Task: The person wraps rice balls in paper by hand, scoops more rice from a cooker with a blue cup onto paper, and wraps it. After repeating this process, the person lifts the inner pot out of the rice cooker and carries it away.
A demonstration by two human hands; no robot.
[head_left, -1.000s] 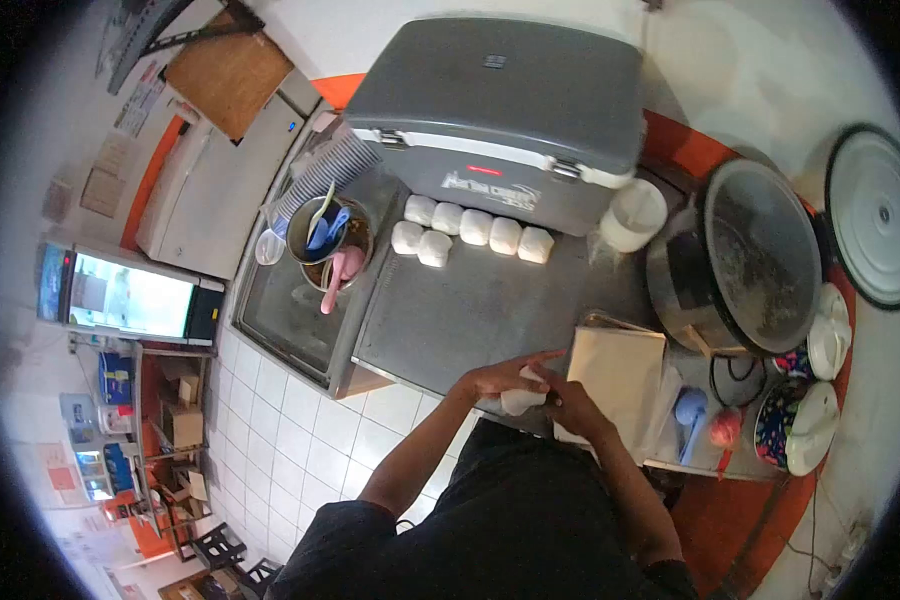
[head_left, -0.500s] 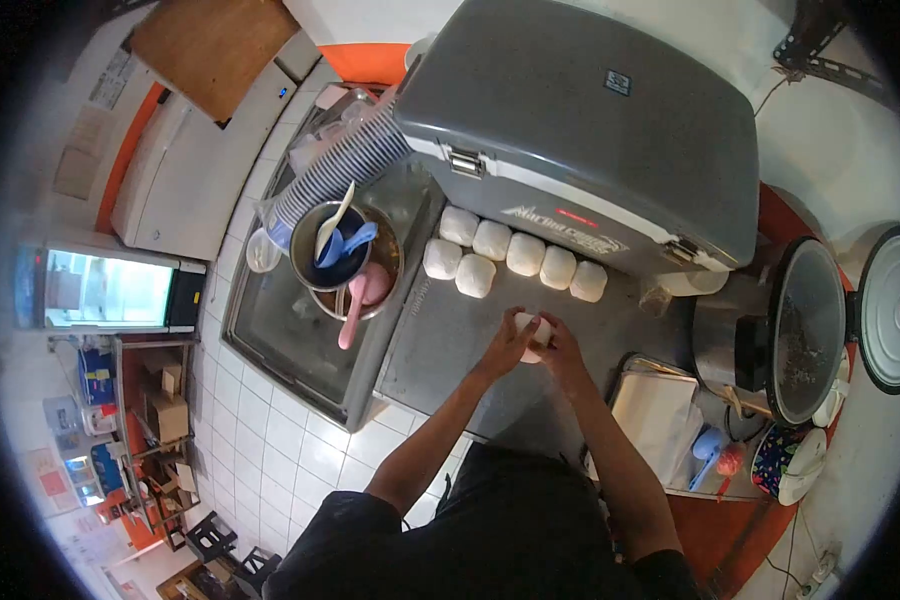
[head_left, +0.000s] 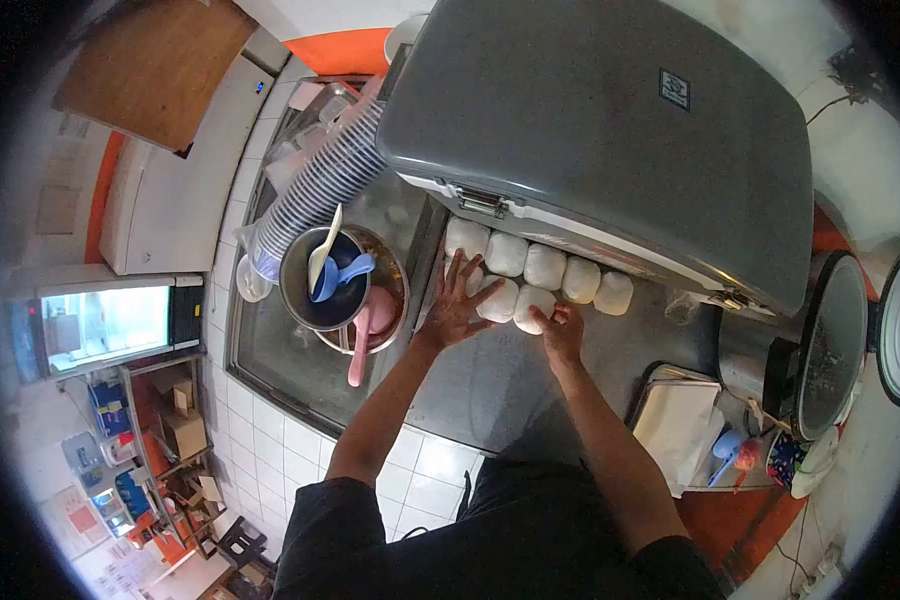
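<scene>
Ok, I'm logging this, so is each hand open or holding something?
Left hand: open, fingers spread over the white bundles.
Right hand: fingers curled against the nearer row's right end bundle; grip unclear.

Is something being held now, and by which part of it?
The right hand has fingertips on the near right edge of a white piece; whether it grips, I cannot tell. The left hand is spread open over neighbouring pieces.

A large gray cooler (head_left: 600, 130) stands near a tilted stack of cups (head_left: 320, 180) and a metal bowl (head_left: 322, 280) holding blue and cream utensils (head_left: 325, 258).
</scene>
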